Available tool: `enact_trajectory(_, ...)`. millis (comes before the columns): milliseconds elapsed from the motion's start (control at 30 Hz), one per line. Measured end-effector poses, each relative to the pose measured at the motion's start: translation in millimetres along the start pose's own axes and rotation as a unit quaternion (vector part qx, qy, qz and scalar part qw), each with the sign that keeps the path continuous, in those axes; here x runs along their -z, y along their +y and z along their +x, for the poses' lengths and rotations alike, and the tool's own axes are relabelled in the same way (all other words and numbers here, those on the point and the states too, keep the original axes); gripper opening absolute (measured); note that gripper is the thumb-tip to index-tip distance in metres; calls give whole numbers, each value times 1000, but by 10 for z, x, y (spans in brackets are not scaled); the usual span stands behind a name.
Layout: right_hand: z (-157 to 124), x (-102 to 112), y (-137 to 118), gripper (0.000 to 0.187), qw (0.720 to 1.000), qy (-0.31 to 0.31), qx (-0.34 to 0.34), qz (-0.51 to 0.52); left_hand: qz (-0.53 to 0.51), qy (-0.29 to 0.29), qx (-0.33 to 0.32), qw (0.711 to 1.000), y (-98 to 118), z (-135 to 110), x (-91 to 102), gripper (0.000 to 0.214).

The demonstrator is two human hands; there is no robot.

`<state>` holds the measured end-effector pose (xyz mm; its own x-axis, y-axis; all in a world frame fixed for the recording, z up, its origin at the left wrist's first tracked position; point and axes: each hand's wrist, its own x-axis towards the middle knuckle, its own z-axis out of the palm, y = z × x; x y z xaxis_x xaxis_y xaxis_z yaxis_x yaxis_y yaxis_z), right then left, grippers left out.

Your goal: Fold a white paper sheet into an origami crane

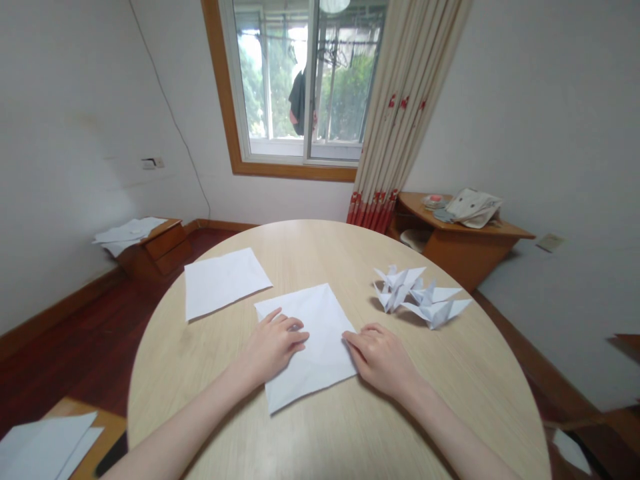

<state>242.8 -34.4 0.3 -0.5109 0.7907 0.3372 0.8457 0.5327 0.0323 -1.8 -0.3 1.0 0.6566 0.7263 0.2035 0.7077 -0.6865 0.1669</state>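
A square sheet of white paper point(320, 353) lies in front of me with faint creases across it. My left hand point(277, 340) rests on its left half, fingers spread and gently curved on the surface. At the right edge of the sheet, my right hand point(377, 353) has thumb and fingers pinched together on the paper. Folded white paper cranes point(435, 310) stand in a cluster to the right, beyond my right hand. Another white paper sheet point(225, 283) lies flat at the far left.
The round wooden table point(320, 447) carries all of this. Loose paper sheets lie on a low stand point(167, 247) at left and on a surface point(113, 427) at lower left. A corner cabinet point(465, 243) holds a cloth bag point(475, 207). A curtain point(400, 100) hangs beside the window.
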Motion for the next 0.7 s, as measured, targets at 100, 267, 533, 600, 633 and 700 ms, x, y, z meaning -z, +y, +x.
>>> enact_trajectory(100, -20, -23, 1, 24, 999, 32, 17, 6, -12, 13, 0, 1000, 1, -8, -18, 18)
enact_trajectory(267, -32, -27, -4, 30, 995, 72, 50, 50, -48, 10, -5, 999, 3, -18, -12, 23)
enact_trajectory(533, 21, 25, 9, 29, 995, 55, 41, 71, -67, -20, -48, 996, -74, 3, -12, 27)
enact_trajectory(600, 27, 4, 20, 30, 996, 36, 46, 70, -60, -18, -45, 997, -70, 3, -17, 28)
enact_trajectory(633, 28, -13, 25, 30, 996, 30, 46, 70, -54, -15, -39, 998, -64, 1, -17, 28)
enact_trajectory(700, 26, -50, 31, 30, 996, 23, 43, 73, -34, 1, -25, 999, -44, -4, -13, 27)
